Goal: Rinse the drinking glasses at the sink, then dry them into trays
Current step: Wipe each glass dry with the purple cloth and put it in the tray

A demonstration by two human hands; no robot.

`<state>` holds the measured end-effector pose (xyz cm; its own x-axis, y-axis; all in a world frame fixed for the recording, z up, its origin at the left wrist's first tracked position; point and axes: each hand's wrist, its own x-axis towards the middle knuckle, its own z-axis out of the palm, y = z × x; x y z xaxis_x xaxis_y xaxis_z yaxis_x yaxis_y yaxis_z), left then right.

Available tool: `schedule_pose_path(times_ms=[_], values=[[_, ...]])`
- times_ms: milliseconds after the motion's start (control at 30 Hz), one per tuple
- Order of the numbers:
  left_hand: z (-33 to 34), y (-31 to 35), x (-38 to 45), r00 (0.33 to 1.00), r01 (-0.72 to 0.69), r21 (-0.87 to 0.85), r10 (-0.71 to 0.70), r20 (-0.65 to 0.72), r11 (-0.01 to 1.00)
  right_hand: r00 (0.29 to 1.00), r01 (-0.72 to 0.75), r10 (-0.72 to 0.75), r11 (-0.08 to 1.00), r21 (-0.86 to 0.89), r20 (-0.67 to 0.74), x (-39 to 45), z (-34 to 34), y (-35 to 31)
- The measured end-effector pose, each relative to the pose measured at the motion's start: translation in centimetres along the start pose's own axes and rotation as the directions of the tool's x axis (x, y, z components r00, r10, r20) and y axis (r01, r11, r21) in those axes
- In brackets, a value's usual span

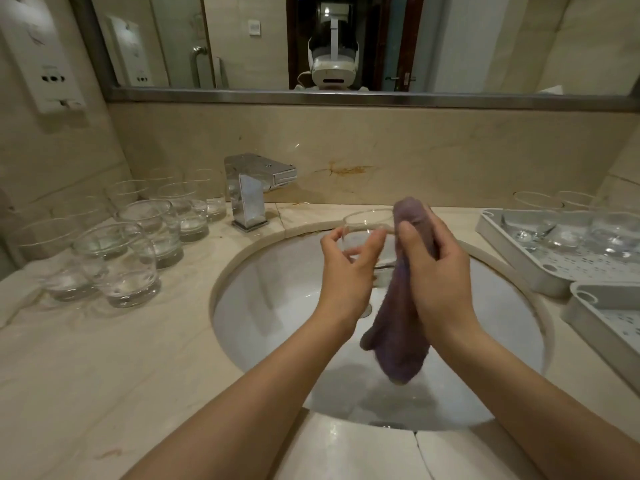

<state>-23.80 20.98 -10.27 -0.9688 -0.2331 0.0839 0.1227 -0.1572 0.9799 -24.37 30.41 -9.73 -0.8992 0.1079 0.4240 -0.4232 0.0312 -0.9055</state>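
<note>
Left hand (346, 268) fingers pinch a clear round glass (367, 233); right hand (436, 268) grips fuzzy purple cloth (401, 327).

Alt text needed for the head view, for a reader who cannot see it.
Over a white sink, the left hand holds a clear glass while the right hand grips a purple cloth. More glasses stand left of the faucet; a tray right holds others.

A beige marble worktop (114, 368) is seen around a white sink (277, 306); clear glasses (121, 261) are clustered at its left, two white trays (540, 271) at its right.
</note>
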Motion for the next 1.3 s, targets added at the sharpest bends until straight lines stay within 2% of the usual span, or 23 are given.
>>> schedule_pose_path(times_ms=[33,100,133,167,233,300,367,433,533,633,700,733,800,833,900,933,1000,1100,1167,1233,1300], values=[[0.0,-0.1,0.1,1.000,0.005,-0.044,-0.006,-0.022,0.999,0.987,0.160,-0.156,0.976,-0.146,0.032,-0.6,0.4,0.3],[0.1,-0.5,0.3,0.993,0.011,-0.087,-0.021,-0.113,0.996,0.917,0.397,-0.386,0.843,-0.363,0.106,-1.3,1.4,1.8],[0.2,-0.8,0.4,0.990,0.014,-0.077,-0.025,-0.142,0.997,0.896,0.435,-0.430,0.808,-0.398,0.107,-1.4,1.7,2.5],[0.3,-1.0,0.4,0.990,0.013,-0.056,-0.021,-0.141,0.998,0.907,0.410,-0.415,0.830,-0.379,0.073,-1.2,1.9,2.8],[0.9,-1.1,-0.2,0.994,0.012,-0.020,-0.014,-0.107,1.000,0.957,0.270,-0.287,0.933,-0.236,-0.040,-0.4,1.7,2.3],[1.3,-1.3,-0.6,0.999,0.000,0.029,0.002,-0.053,1.000,0.992,0.055,-0.056,0.998,-0.008,-0.110,0.4,0.7,1.8],[1.4,-1.2,-0.8,0.998,-0.060,0.082,0.057,0.030,0.995,0.963,-0.223,0.254,0.937,0.268,-0.090,1.2,-0.1,1.5],[1.2,-1.0,-0.6,0.990,-0.098,0.068,0.090,0.111,0.993,0.901,-0.394,0.434,0.820,0.415,-0.004,1.5,-0.5,1.3],[0.8,-0.6,-0.3,0.981,-0.104,0.135,0.079,0.180,0.985,0.862,-0.472,0.504,0.756,0.454,0.056,1.3,-0.4,0.9],[0.4,-0.5,-0.3,0.983,-0.133,0.232,0.099,0.151,0.964,0.850,-0.486,0.526,0.758,0.436,0.033,1.0,-0.3,0.8],[0.0,-0.5,0.0,0.989,-0.134,0.188,0.118,0.094,0.973,0.883,-0.442,0.469,0.826,0.349,0.007,0.7,-0.1,0.7],[-0.2,-0.4,0.2,0.992,-0.118,0.144,0.110,0.063,0.982,0.919,-0.374,0.394,0.883,0.282,-0.014,0.4,0.1,0.6],[-0.2,-0.5,0.4,0.999,-0.050,0.049,0.051,-0.009,0.998,0.993,-0.118,0.119,0.990,0.080,-0.012,-0.5,0.4,0.5],[-0.3,-0.6,0.7,0.998,-0.029,0.011,0.030,-0.050,1.000,0.999,0.041,-0.040,0.998,-0.049,0.031,-0.9,0.6,0.7],[-0.6,-0.6,0.9,0.987,-0.043,-0.073,0.031,-0.156,0.996,0.951,0.304,-0.273,0.913,-0.273,0.146,-1.6,1.3,1.6],[-0.8,-0.6,1.0,0.982,-0.051,-0.097,0.033,-0.185,0.994,0.917,0.396,-0.349,0.856,-0.332,0.195,-1.7,1.8,2.3],[-0.9,-0.8,1.1,0.981,-0.051,-0.098,0.032,-0.191,0.994,0.899,0.436,-0.394,0.836,-0.333,0.188,-1.5,2.4,2.8],[0.1,-1.0,0.3,0.995,-0.017,-0.074,0.010,-0.102,0.997,0.961,0.274,-0.276,0.947,-0.168,0.013,-0.5,1.8,2.0],[0.8,-1.2,-0.2,1.000,-0.013,-0.031,0.012,-0.023,0.999,0.997,0.055,-0.054,0.998,0.025,-0.060,0.3,0.7,1.5],[1.0,-1.1,-0.8,0.998,-0.057,0.009,0.057,0.036,0.998,0.970,-0.220,0.240,0.940,0.262,-0.047,0.8,0.1,1.1],[0.5,-0.8,-0.7,0.993,-0.080,0.021,0.077,0.094,0.997,0.921,-0.366,0.391,0.858,0.361,0.005,0.9,0.0,0.9]])
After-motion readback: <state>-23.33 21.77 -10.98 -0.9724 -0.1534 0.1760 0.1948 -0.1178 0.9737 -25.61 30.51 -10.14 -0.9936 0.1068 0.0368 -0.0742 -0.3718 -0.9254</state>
